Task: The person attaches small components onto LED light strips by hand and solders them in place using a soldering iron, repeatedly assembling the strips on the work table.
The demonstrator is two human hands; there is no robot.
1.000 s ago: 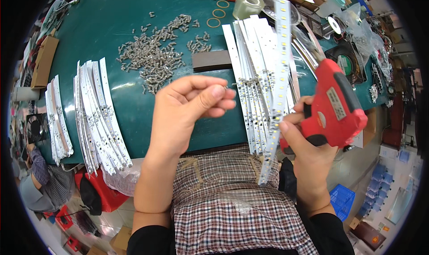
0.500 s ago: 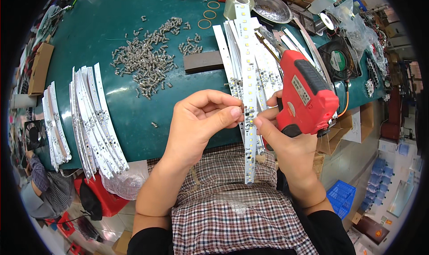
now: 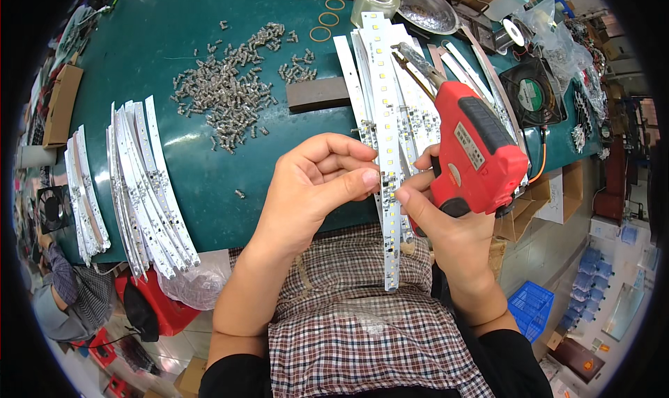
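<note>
Right hand (image 3: 456,234) is grasping red gun (image 3: 482,154), fingertips also holding strip (image 3: 387,134). Left hand (image 3: 306,192) is touching strip edge, fingers curling; cannot tell if pinching something.

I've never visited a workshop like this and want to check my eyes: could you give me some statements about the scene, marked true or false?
1. Many small metal parts lie on the green table. True.
2. The right hand holds a red pistol-shaped tool. True.
3. The long white strip in front of the person lies flat on the table. False: it is held up, with both hands at it.
4. A dark flat block lies right of the largest heap of metal parts. True.
5. The blue basket stands on the table. False: it sits lower, off to the right.
</note>
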